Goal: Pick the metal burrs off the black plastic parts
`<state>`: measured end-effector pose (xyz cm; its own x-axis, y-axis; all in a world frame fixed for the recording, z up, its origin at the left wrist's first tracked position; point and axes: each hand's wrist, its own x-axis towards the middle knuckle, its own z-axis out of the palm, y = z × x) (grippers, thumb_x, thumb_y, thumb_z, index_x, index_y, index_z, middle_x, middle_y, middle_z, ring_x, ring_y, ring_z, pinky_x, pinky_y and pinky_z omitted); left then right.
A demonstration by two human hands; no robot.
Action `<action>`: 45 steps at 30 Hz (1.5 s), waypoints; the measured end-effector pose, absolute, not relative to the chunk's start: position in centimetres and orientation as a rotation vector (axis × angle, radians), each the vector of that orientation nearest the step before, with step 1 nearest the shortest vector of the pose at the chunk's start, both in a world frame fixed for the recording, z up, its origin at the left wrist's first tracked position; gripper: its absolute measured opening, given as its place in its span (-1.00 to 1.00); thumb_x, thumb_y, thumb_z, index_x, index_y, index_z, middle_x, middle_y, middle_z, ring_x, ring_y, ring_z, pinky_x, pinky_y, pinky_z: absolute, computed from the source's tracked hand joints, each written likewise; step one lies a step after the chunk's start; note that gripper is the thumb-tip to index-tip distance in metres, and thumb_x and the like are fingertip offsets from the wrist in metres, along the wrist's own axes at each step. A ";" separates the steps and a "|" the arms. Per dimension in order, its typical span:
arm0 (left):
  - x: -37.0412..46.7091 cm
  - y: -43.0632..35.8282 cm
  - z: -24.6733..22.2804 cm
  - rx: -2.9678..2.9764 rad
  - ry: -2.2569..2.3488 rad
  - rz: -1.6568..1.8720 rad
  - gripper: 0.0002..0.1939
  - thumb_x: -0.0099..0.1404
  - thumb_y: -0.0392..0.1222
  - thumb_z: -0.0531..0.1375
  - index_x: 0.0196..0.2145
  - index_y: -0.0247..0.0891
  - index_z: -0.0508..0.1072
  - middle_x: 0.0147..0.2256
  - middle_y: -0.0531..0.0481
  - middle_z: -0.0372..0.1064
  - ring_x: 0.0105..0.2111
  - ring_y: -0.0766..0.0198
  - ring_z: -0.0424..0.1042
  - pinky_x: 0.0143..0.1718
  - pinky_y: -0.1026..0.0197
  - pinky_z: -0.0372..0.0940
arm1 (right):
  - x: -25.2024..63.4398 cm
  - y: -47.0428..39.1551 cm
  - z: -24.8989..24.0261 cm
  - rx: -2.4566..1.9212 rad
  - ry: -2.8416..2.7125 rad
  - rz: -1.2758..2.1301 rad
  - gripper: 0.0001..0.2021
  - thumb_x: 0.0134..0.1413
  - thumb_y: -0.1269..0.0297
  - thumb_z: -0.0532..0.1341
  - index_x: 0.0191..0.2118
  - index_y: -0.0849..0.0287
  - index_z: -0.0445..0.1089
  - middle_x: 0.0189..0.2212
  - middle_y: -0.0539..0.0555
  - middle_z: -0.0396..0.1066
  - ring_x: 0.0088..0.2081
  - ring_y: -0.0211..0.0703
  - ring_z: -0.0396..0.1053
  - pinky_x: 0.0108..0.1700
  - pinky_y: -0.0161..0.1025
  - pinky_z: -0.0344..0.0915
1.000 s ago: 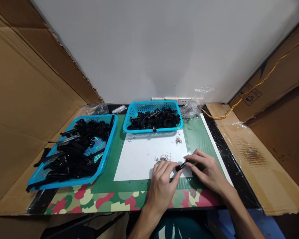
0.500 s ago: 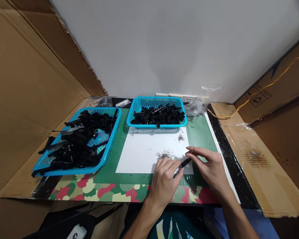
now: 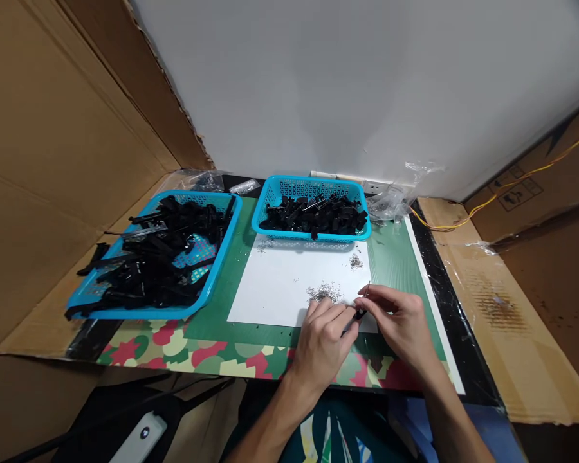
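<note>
Black plastic part (image 3: 358,315): small, pinched between your left hand (image 3: 324,344) and right hand (image 3: 399,325), fingers closed on it over the white sheet (image 3: 289,283). Metal springs (image 3: 323,294) lie just beyond your fingers; a slipped grip could scatter them or drop the part.

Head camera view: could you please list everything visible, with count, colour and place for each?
large basket: one, blue, left, full of black parts
small basket: one, blue, back centre, black parts inside
paper sheet: one, white, on green mat
green mat: one, green, under the sheet
metal bits: small pile, silver, on the sheet
yellow cable: one, back right
cardboard: brown, both sides
black part: one, between both hands
left hand: pinching the part
right hand: pinching the part
</note>
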<state>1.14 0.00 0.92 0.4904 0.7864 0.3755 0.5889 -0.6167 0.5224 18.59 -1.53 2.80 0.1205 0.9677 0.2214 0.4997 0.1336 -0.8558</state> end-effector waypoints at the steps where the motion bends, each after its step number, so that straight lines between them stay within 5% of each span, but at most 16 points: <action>1: 1.1 0.0 1.0 2.417 1.150 0.855 -0.89 0.36 -0.37 0.30 -0.18 -0.22 0.57 -0.28 0.01 0.59 -0.28 0.11 0.42 -0.24 0.05 0.19 | 18.5 -1.5 2.9 -1.497 -1.529 0.653 -0.86 0.30 0.24 0.33 -0.30 0.14 0.57 -0.39 0.03 0.61 -0.41 -0.17 0.54 -0.33 -0.30 0.43; 6: 1.1 -0.1 1.0 2.409 1.108 0.867 -0.89 0.39 -0.37 0.28 -0.15 -0.24 0.57 -0.27 -0.01 0.60 -0.27 0.12 0.45 -0.20 0.05 0.24 | 18.3 -1.8 2.9 -1.464 -1.561 0.598 -0.78 0.34 0.29 0.29 -0.38 0.16 0.53 -0.49 0.00 0.52 -0.49 -0.24 0.43 -0.38 -0.32 0.35; 16: 1.1 0.3 0.8 2.390 1.088 0.842 -0.87 0.41 -0.38 0.27 -0.13 -0.24 0.59 -0.25 -0.03 0.62 -0.28 0.12 0.47 -0.23 0.05 0.25 | 17.9 -2.3 1.6 -1.414 -1.533 0.491 -0.83 0.30 0.29 0.31 -0.34 0.13 0.60 -0.44 0.04 0.61 -0.46 -0.17 0.54 -0.35 -0.28 0.46; 23: 0.3 0.4 1.8 2.197 1.210 1.115 -0.87 0.44 -0.25 0.29 -0.06 -0.18 0.57 -0.17 -0.01 0.61 -0.20 0.16 0.51 -0.11 0.09 0.28 | 18.8 -3.0 0.5 -1.453 -0.807 0.418 -0.78 0.18 0.16 0.42 -0.14 0.19 0.60 -0.36 0.12 0.66 -0.33 -0.05 0.64 -0.17 -0.17 0.58; 29: -2.9 7.8 6.3 2.178 1.599 1.439 -0.80 0.42 -0.11 0.32 -0.06 -0.20 0.61 -0.33 0.00 0.56 -0.42 0.20 0.37 -0.18 0.10 0.23 | 20.9 -3.4 -0.8 -1.496 -0.796 0.718 -0.57 0.06 0.00 0.46 -0.09 0.25 0.59 -0.38 0.19 0.64 -0.50 -0.06 0.56 -0.51 -0.21 0.49; 35: -5.7 15.6 8.2 2.036 2.197 1.207 -0.84 0.41 -0.10 0.28 -0.13 -0.19 0.60 -0.28 -0.09 0.56 -0.21 0.00 0.49 -0.09 0.06 0.19 | 20.9 -3.4 -1.7 -1.484 -0.843 0.762 -0.54 0.24 -0.07 0.33 0.03 0.23 0.51 -0.35 0.13 0.58 -0.47 -0.11 0.52 -0.45 -0.20 0.51; 45: -8.0 15.6 8.7 2.097 2.003 0.843 -0.74 0.49 -0.06 0.16 -0.10 -0.20 0.62 -0.13 -0.13 0.62 -0.19 0.05 0.52 -0.03 0.07 0.23 | 21.1 -4.2 -1.3 -1.509 -0.856 0.756 -0.58 0.30 -0.14 0.25 -0.02 0.14 0.41 -0.46 0.02 0.45 -0.55 -0.15 0.39 -0.52 -0.24 0.38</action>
